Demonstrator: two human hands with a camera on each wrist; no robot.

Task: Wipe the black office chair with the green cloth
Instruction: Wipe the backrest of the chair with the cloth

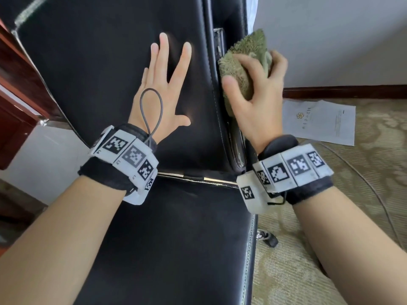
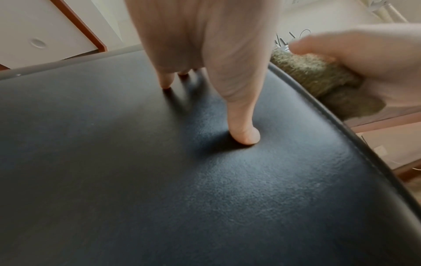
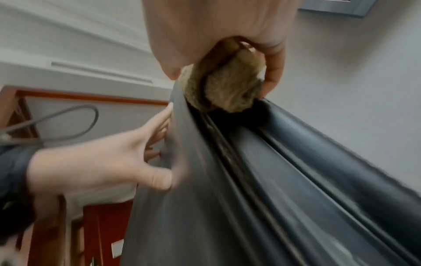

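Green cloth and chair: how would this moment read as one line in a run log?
step: wiping chair edge | right hand: grips green cloth against side seam of black office chair | left hand: spread flat on backrest, bracing

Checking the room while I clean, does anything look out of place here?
Yes: a printed sheet of paper lies on the carpet beside the chair, near the wall. The right hand grips the cloth; the left hand presses flat.

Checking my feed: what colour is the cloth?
Olive green, fuzzy cloth; clearest in the head view.
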